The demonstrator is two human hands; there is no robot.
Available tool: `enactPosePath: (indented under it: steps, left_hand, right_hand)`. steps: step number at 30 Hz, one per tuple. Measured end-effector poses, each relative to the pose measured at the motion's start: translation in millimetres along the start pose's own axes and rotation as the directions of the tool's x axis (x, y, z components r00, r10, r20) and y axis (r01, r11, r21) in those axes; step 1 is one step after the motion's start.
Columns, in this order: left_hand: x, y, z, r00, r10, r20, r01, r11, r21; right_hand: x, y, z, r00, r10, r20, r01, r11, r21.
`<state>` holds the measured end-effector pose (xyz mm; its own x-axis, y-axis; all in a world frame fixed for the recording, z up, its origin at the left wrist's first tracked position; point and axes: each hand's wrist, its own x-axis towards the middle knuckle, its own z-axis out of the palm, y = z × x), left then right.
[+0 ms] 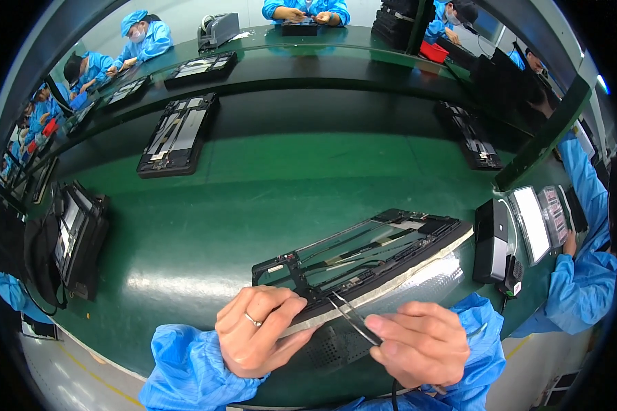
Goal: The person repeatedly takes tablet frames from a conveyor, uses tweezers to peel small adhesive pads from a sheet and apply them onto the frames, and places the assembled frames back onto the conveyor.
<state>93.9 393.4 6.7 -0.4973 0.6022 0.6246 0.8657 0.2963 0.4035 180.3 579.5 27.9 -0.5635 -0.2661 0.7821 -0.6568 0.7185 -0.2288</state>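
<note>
In front of me, an opened tablet (353,257) lies tilted, its inner frame, dark strips and cables showing. A pale padded edge (391,277) runs along its near side. My left hand (259,329), with a ring on one finger, is closed around the tablet's near left corner, thumb on top and fingers below. Between the thumb and fingers of my right hand (425,342) is a pair of metal tweezers (355,319). Their tips reach the tablet's near edge, close to my left thumb; whether they pinch anything is too small to tell.
A stack of opened devices (75,236) stands at the left. Another opened tablet (178,133) sits farther back, and one more (469,137) at the right. A black-and-silver box (490,240) is right of my work, beside a green post (548,137). Co-workers in blue sit around.
</note>
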Motion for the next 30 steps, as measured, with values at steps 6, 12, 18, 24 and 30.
enactPosePath:
  steps: [6, 12, 18, 24, 30]
  left_hand:
    - [1, 4, 0, 0.984, 0.128, 0.128, -0.146, 0.979, 0.145]
    - [44, -18, 8, 0.959, 0.280, 0.043, -0.280, 0.912, 0.299]
    - [109, -88, 53, 0.934, 0.353, 0.057, -0.286, 0.643, 0.711]
    - [127, -179, 132, 0.993, -0.055, -0.106, 0.120, 0.536, 0.836]
    - [118, -173, 103, 0.904, -0.296, -0.307, 0.383, 0.882, 0.276]
  right_hand:
    - [-8, 10, -18, 0.973, 0.196, -0.120, -0.186, 0.979, 0.089]
    - [-34, 21, -36, 0.938, 0.312, -0.150, -0.301, 0.949, 0.094]
    - [-61, 28, -28, 0.897, 0.392, -0.202, -0.389, 0.919, 0.058]
    - [-68, 17, 0, 0.701, 0.659, -0.273, -0.616, 0.752, 0.233]
    - [-76, 18, -1, 0.662, 0.718, -0.216, -0.694, 0.696, 0.187]
